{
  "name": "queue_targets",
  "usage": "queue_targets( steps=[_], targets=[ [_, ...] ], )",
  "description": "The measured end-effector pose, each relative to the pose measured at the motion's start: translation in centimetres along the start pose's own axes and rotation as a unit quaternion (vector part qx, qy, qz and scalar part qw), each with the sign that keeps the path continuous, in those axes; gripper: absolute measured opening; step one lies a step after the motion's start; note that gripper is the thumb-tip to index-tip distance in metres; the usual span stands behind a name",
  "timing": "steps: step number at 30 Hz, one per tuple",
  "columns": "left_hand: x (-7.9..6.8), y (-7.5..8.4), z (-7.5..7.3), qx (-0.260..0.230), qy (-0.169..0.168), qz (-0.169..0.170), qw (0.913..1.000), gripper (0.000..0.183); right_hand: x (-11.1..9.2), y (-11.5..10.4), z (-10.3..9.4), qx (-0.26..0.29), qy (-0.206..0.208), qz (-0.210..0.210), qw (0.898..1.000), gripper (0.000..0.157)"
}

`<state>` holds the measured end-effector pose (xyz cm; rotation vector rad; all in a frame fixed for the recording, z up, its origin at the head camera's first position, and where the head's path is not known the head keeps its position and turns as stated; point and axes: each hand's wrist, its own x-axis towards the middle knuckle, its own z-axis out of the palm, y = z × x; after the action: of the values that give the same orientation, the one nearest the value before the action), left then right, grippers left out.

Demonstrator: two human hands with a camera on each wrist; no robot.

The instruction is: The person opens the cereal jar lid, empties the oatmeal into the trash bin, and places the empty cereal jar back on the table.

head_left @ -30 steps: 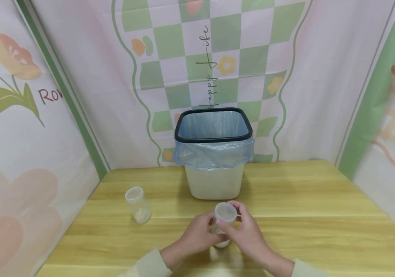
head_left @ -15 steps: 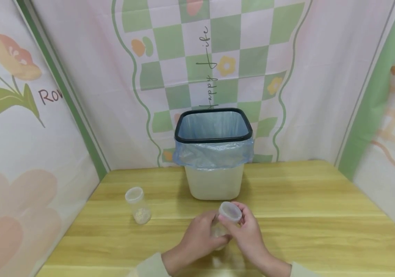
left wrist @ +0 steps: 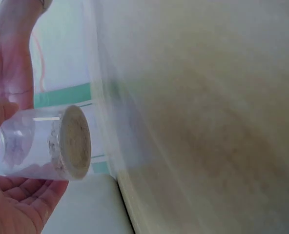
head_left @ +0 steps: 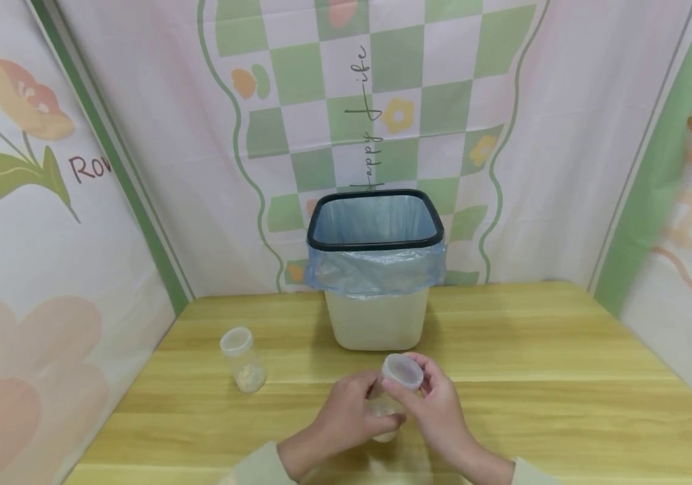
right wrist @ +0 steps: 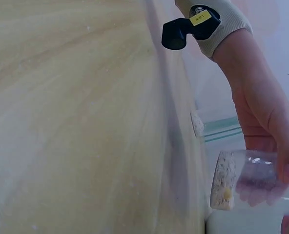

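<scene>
My left hand (head_left: 348,412) grips the body of a clear plastic jar (head_left: 385,405), fingers and thumb wrapped round it. At its top, my right hand (head_left: 441,409) holds the round translucent lid (head_left: 403,372) between thumb and fingers. The jar leans a little, its lid end toward the right; whether the lid is loose I cannot tell. In the left wrist view a pale crumbly layer (left wrist: 76,142) covers the jar's bottom, which is apart from the table. The right wrist view shows the same jar (right wrist: 226,181) with pale flaky contents.
A similar lidded jar (head_left: 242,360) with pale bits at its bottom stands on the left of the wooden table (head_left: 564,377). Behind my hands is a white bin (head_left: 376,320) with a black rim and a blue bag (head_left: 376,269). Patterned curtains (head_left: 158,101) enclose the table.
Over the last second the jar has gone from nearly upright to tilted, its lid shifting slightly right. Both hands keep their hold; the other jar stays put.
</scene>
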<state>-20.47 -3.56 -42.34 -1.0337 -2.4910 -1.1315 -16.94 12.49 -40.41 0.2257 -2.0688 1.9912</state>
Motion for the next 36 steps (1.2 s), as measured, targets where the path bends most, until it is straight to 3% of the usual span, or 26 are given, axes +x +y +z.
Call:
queue_targets(
  steps=[3,7,10,15,18,21,24,28,32,36],
  targets=[
    [0.1,0.0,-0.5,-0.06,-0.027,-0.021,0.9976,0.029,0.3,-0.1,-0.5,0.01,-0.028,-0.015,0.999,0.043],
    [0.4,-0.3,-1.5,-0.145,-0.089,-0.05,0.9843,0.033,0.9,-0.1,-1.5,0.045,-0.105,-0.037,0.993,0.045],
    [0.5,-0.7,-2.3,-0.181,-0.131,-0.043,0.9737,0.032,1.4,0.0,-2.3,0.095,-0.186,-0.053,0.977,0.046],
    [0.5,-1.3,-2.8,-0.217,-0.174,-0.027,0.9601,0.029,2.1,0.2,-3.2,0.165,-0.3,-0.064,0.938,0.047],
    [0.4,-1.5,-2.8,-0.221,-0.183,-0.023,0.9577,0.03,2.4,0.3,-3.5,0.181,-0.333,-0.06,0.923,0.048],
    [0.4,-1.5,-2.8,-0.214,-0.181,-0.021,0.9597,0.03,2.5,0.4,-3.5,0.188,-0.346,-0.063,0.917,0.05],
    [0.3,-1.4,-2.8,-0.192,-0.168,-0.023,0.9666,0.032,2.5,0.3,-3.3,0.176,-0.324,-0.081,0.926,0.053],
    [0.3,-1.0,-2.7,-0.164,-0.131,-0.049,0.9763,0.04,1.9,-0.1,-2.8,0.117,-0.236,-0.097,0.96,0.06],
    [0.2,-0.6,-2.3,-0.13,-0.079,-0.075,0.9855,0.047,1.0,-0.7,-1.8,0.06,-0.123,-0.072,0.988,0.06],
    [0.2,-0.2,-2.0,-0.068,-0.026,-0.067,0.9951,0.046,0.2,-1.2,-0.4,0.038,-0.039,-0.026,0.998,0.057]
  ],
)
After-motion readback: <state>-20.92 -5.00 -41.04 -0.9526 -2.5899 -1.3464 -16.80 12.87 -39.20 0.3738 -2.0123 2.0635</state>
